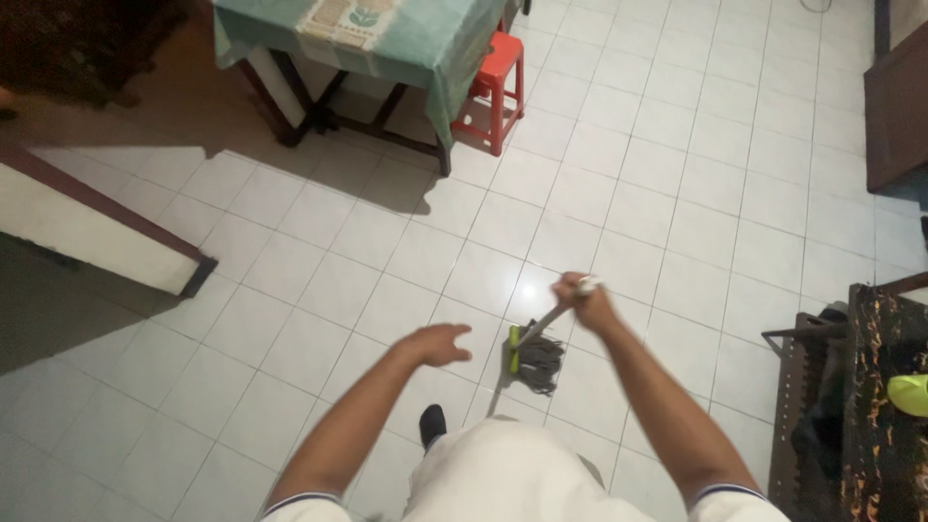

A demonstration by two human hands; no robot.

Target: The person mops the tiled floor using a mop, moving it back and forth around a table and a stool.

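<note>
My right hand (583,303) grips the top of a pale mop handle (549,318). The handle runs down to a green bracket and a grey string mop head (537,359) resting on the white tiled floor (619,203) just in front of me. My left hand (443,342) hovers open to the left of the mop head, palm down, holding nothing. One dark shoe (432,423) shows below my left hand.
A table with a green cloth (387,39) stands at the back, a red plastic stool (495,89) beside it. A low white wall edge (97,227) lies at the left. Dark wooden furniture with patterned fabric (870,387) stands at the right, a dark door (894,106) behind it.
</note>
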